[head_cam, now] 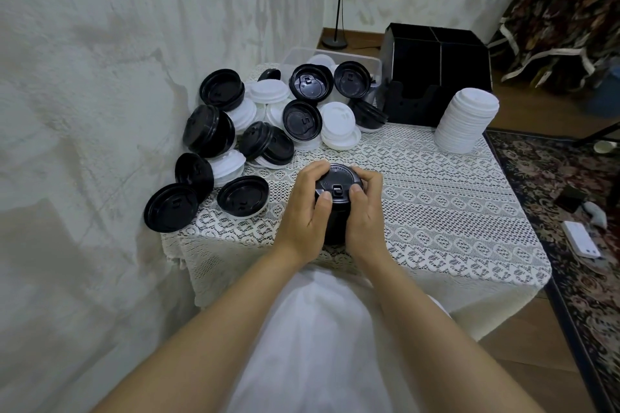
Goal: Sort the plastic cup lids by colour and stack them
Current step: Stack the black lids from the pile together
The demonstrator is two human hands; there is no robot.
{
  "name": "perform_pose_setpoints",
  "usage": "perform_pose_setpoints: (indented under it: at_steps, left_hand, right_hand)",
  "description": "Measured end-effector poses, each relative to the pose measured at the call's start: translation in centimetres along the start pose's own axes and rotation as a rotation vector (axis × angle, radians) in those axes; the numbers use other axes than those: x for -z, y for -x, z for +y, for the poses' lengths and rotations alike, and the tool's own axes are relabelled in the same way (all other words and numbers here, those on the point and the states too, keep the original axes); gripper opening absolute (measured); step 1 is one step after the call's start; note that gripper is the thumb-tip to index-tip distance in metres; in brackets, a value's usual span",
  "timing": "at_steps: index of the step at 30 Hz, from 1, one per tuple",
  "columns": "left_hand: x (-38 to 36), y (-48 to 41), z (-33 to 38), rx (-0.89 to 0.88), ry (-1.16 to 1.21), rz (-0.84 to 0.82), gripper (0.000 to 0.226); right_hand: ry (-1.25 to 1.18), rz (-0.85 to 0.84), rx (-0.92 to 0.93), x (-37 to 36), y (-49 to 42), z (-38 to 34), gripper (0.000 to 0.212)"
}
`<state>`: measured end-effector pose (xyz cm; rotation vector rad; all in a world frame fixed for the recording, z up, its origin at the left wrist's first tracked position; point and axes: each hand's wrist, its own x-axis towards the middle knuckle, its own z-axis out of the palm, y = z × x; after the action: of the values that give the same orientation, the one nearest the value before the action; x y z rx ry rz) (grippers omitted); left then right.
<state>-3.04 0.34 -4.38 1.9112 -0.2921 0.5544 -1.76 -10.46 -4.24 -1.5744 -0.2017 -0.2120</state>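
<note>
Both hands are closed around a stack of black lids that stands near the middle of the table's near edge. The left hand wraps its left side and the right hand its right side. The fingers curl over the top lid's rim, and both thumbs rest on the near side by the sip tab, so each hand holds the stack rather than lying loose. A stack of white lids stands at the far right corner of the table, leaning a little. A mixed pile of lids, black and white together, is unsorted along the left edge and far side, in front of a clear tub and beside a black box. The top black lid looks as if it is being pressed home. If 1 thumb pushes harder than the other, it could seat crooked, and later lids would ride askew. The stack is tall for its width, so a sideways squeeze or a quick release might tip it onto the lace cloth, whose open weave could also catch a rim. 1 black lid at the near left corner appears to hang past the table edge, and a nudge while reaching into the pile would probably send it to the floor.
</note>
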Motion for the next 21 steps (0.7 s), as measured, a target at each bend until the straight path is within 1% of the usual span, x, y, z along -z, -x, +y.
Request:
perform_pose_setpoints:
  at_steps: [5, 7, 11, 15, 16, 18, 21]
  left_hand:
    - [0.1, 0.1, 0.2, 0.001, 0.011, -0.006, 0.048]
    - [0.2, 0.1, 0.2, 0.006, 0.010, -0.013, 0.047]
    - [0.3, 0.1, 0.4, 0.045, 0.007, -0.032, 0.055]
    - [1.3, 0.2, 1.3, 0.125, -0.050, -0.115, 0.062]
    - [1.8, 0.4, 1.5, 0.129, -0.082, -0.129, 0.062]
    - [3.1, 1.1, 1.4, 0.096, -0.213, -0.089, 0.060]
    - [5.7, 2.2, 0.1, 0.093, -0.574, 0.061, 0.044]
  right_hand:
    - [0.049, -0.030, 0.134, -0.2, -0.3, -0.4, 0.029]
    - [0.051, -0.022, 0.135, -0.3, -0.6, -0.6, 0.030]
    - [-0.019, 0.017, 0.129, -0.7, -1.0, -0.6, 0.018]
    - [-0.053, 0.045, 0.129, -0.9, -1.2, -0.4, 0.026]
    - [-0.063, 0.052, 0.126, -0.9, -1.1, -0.4, 0.027]
    - [-0.079, 0.068, 0.121, -0.9, -1.1, -0.5, 0.028]
    - [-0.071, 0.072, 0.127, -0.9, -1.1, -0.5, 0.028]
